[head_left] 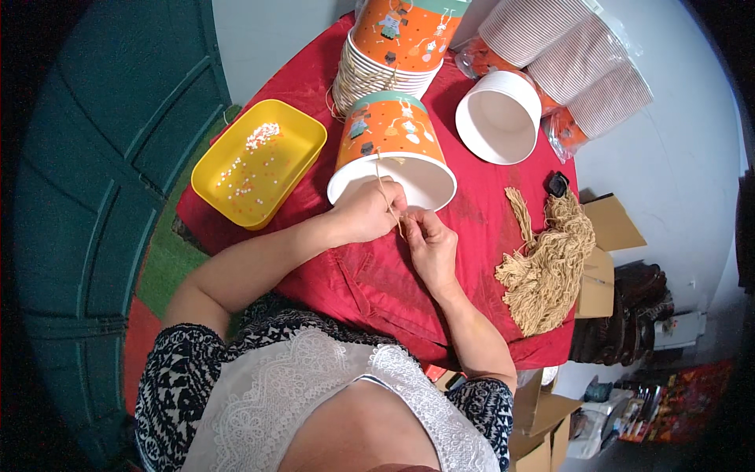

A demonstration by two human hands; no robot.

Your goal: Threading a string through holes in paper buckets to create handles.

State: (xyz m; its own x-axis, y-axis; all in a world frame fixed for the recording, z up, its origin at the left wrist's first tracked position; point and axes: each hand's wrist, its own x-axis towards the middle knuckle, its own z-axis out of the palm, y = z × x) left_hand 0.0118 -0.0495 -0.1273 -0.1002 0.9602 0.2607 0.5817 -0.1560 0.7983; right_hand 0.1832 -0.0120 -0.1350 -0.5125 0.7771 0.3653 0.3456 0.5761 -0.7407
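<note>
An orange paper bucket with a green band and cartoon figures lies tipped in front of me, its white mouth facing me. A tan cord hangs from its side over the rim. My left hand is at the rim with fingers closed on the cord. Just right of it and lower, my right hand pinches the cord's end between thumb and fingers. The fingertips of both hands nearly meet, and the exact grip there is too small to make out. Part of the bucket's opening is hidden behind my left hand.
On the red cloth are a yellow tray of small white and orange beads at left, a tan cord bundle at right and another bucket. Behind stand stacked corded buckets and plastic-wrapped bucket stacks. Cardboard boxes stand beyond.
</note>
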